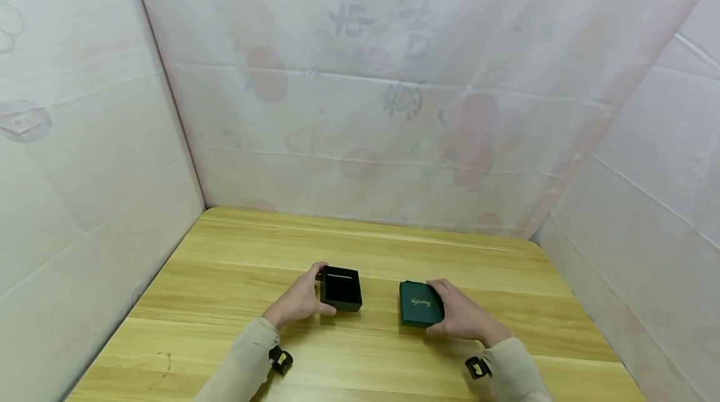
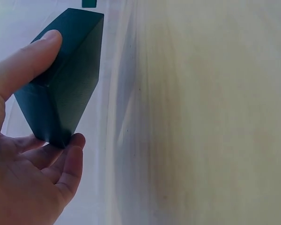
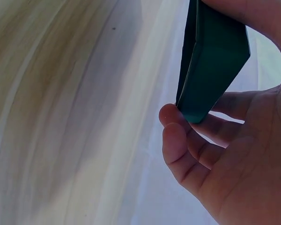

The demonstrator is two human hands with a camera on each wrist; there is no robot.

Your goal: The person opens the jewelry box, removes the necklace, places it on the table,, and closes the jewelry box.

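In the head view my left hand grips the bottom half of a small jewelry box, its black-lined inside facing up with a pale line across the far part. From the left wrist, the dark green box bottom sits between the thumb on one side and the fingers on the opposite edge. My right hand holds the green box lid, its top with gold lettering facing up. The right wrist view shows the hollow lid pinched between thumb and fingers. A gap separates lid and bottom, both held over the table.
The wooden table has light yellow grain and rounded far corners. Pale printed cloth walls stand behind it and on both sides. Black straps sit on both wrists, over light sleeves.
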